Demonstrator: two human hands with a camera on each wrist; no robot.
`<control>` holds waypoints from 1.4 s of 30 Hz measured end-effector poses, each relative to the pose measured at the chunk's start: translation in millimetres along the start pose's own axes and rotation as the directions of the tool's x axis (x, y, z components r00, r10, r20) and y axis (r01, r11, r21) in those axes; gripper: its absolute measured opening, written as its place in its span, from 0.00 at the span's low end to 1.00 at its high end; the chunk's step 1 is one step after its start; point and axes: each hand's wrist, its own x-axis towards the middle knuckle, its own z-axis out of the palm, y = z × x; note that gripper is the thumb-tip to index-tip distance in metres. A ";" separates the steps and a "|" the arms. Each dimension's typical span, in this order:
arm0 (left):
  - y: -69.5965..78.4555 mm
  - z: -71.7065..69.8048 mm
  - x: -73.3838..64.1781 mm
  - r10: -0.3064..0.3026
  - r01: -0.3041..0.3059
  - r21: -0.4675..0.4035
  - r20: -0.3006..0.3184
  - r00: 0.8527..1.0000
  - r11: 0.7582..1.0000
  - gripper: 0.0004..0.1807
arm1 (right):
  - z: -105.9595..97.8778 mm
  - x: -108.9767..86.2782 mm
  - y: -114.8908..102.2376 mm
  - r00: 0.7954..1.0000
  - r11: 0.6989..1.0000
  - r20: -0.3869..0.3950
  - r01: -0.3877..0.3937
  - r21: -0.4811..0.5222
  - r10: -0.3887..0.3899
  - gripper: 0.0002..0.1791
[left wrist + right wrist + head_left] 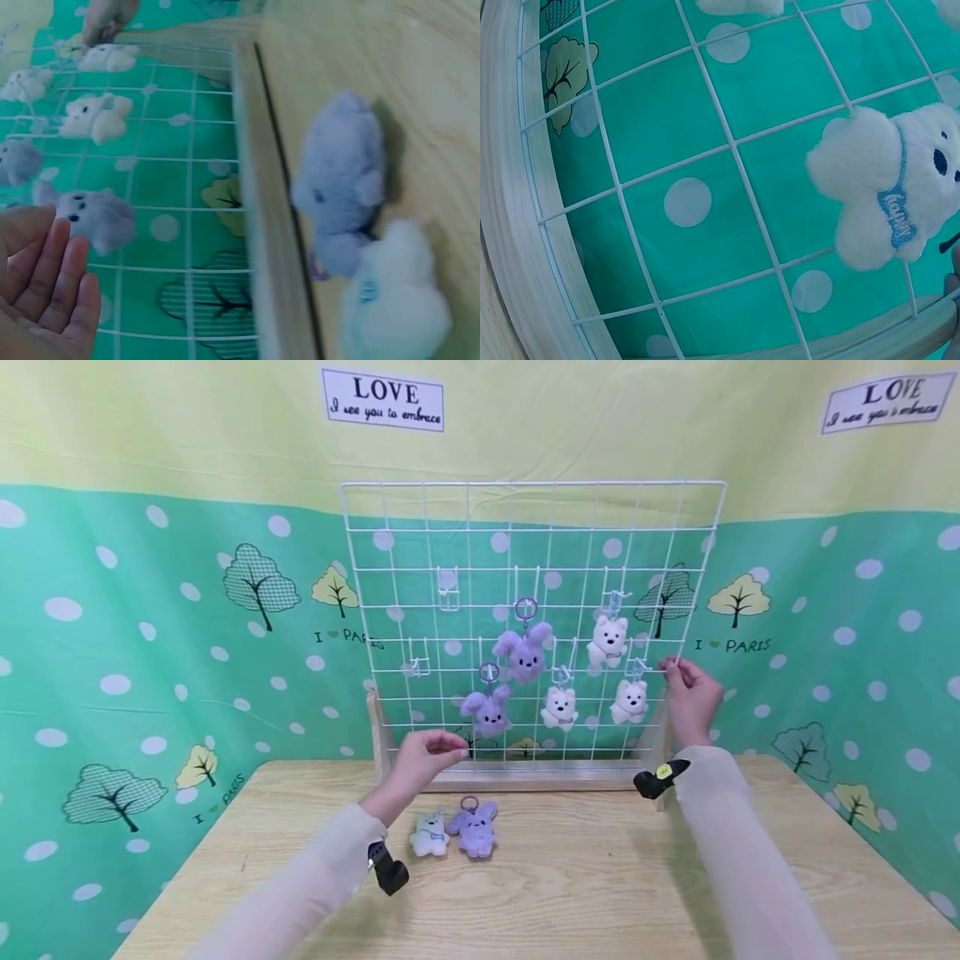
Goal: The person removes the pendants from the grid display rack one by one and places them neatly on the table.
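A white wire grid (532, 531) stands in a wooden base (540, 777). My right hand (693, 693) grips its right edge wire, beside a white plush dog keychain (630, 702). In the right wrist view, this dog (889, 184) wears a blue collar tag. My left hand (427, 760), fingers loosely bent and holding nothing, hovers before the grid's lower left. In the left wrist view, its fingers (56, 281) are close to the lower purple plush rabbit (94, 217). Another purple rabbit (525, 652) hangs higher, and two more white dogs (609, 639) hang on hooks.
On the wooden table (570, 877), a pale plush dog (430, 835) and a purple rabbit (476, 831) lie side by side, below my left hand. Two white hooks (448, 597) sit on the grid's left side. A patterned green and yellow curtain (150, 693) surrounds the table.
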 end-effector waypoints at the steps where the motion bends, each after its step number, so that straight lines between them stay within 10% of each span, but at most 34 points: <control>1: 5.5 -1.0 1.8 0.012 -0.012 -0.004 -0.006 1.000 1.000 0.08 | -0.1 0.3 0.0 1.000 1.000 0.003 0.003 -0.001 -0.003 0.19; 14: 54.0 2.9 32.7 0.111 -0.113 -0.015 -0.112 0.988 0.993 0.12 | -1.2 1.9 -1.6 1.000 1.000 -0.017 -0.004 0.020 0.005 0.18; 42: 61.0 19.5 67.3 0.169 -0.150 0.082 -0.306 0.937 0.985 0.08 | 2.3 0.9 -1.0 1.000 1.000 -0.019 -0.014 -0.025 0.014 0.18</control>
